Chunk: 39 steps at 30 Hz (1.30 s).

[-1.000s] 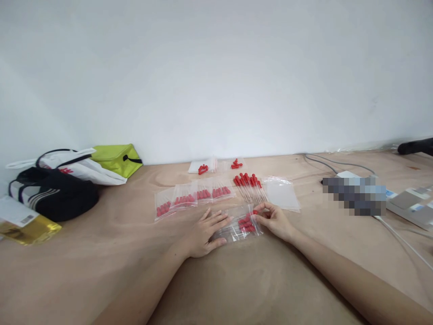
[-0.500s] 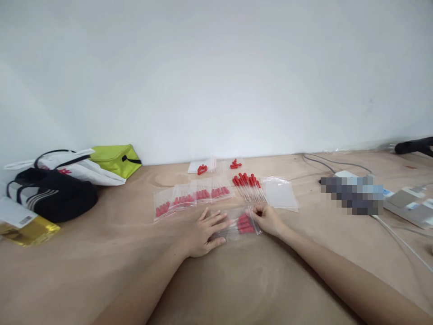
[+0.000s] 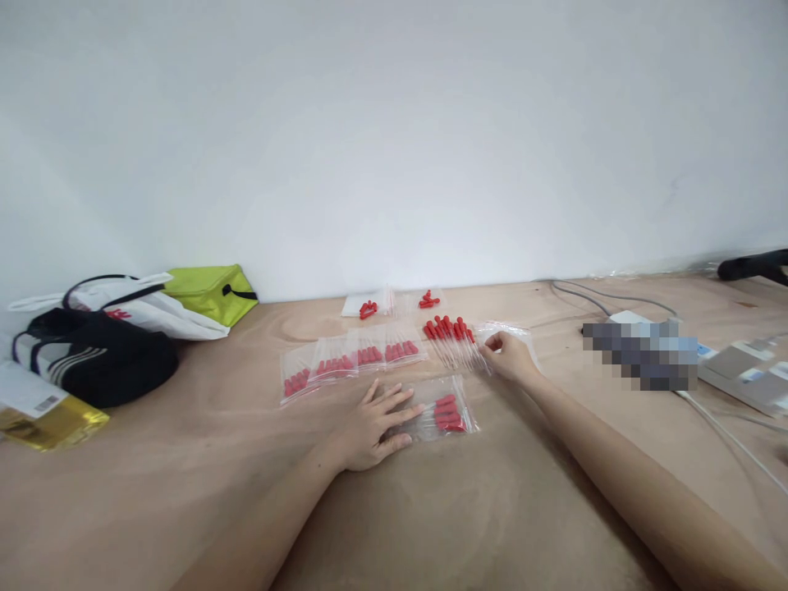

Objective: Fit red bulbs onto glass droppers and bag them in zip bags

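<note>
My left hand [image 3: 373, 427] lies flat with fingers spread, pressing the left part of a clear zip bag [image 3: 465, 392]. Inside this bag are several droppers [image 3: 448, 413] with red bulbs, their bulbs pointing right. My right hand [image 3: 510, 358] is at the lower right of a fan of loose red-bulbed droppers [image 3: 446, 328]. Its thumb and fingers are pinched together by the thin glass tips; whether a dropper is between them is hidden. Under and behind that hand is a stack of clear bags [image 3: 520, 335].
Filled zip bags of droppers [image 3: 332, 361] overlap in a row at left. Loose red bulbs [image 3: 368, 309] rest on bags near the wall. A black bag [image 3: 104, 361] and a lime-green bag [image 3: 206, 287] stand far left. Cables [image 3: 732, 427] and a blurred object [image 3: 640, 353] lie right.
My right hand has let go of the zip bag's right edge and moved up and right to the loose droppers. My left hand stays on the bag.
</note>
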Tool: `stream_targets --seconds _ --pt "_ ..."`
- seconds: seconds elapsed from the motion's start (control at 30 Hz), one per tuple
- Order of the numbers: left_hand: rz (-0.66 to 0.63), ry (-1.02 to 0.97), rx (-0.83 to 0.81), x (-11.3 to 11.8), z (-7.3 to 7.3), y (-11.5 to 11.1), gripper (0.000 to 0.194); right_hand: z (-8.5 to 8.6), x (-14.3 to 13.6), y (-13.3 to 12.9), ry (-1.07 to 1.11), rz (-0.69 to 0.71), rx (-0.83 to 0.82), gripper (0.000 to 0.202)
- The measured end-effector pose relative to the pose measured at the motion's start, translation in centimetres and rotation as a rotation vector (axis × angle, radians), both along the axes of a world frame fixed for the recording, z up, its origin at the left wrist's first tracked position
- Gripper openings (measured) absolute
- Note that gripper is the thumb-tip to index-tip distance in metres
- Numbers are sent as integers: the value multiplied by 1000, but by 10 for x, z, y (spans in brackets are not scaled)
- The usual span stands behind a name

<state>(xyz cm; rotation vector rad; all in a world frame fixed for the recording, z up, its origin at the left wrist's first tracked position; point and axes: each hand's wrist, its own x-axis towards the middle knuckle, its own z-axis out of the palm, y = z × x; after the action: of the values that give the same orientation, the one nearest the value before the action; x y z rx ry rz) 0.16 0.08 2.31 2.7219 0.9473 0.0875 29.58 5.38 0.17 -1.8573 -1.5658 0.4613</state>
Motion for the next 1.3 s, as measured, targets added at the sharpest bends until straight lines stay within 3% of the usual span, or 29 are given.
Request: stream_targets --seconds 0.1,0.3,0.4,0.57,0.67,0.83,1.07,1.3 --pt "-9 9 10 0 0 -1 44 0 3 19 -55 -77 -72 22" --pt "-13 34 23 0 2 -1 44 0 -9 39 -66 -65 -153 29" --pt "-7 38 34 0 2 -2 44 5 -10 41 -52 -51 -174 28" --pt "-14 7 36 -1 -1 -1 44 17 2 27 -13 -33 -137 45" --pt "-11 -13 30 -1 0 -1 43 17 5 9 200 18 -29 56" --pt "-5 -16 12 1 2 -1 43 -3 -9 -28 729 93 92 78" --pt "0 -20 18 0 1 -2 43 -11 -35 -44 1008 -25 178 55" --pt "7 -16 3 0 -1 0 51 -11 -48 -54 1101 66 82 40"
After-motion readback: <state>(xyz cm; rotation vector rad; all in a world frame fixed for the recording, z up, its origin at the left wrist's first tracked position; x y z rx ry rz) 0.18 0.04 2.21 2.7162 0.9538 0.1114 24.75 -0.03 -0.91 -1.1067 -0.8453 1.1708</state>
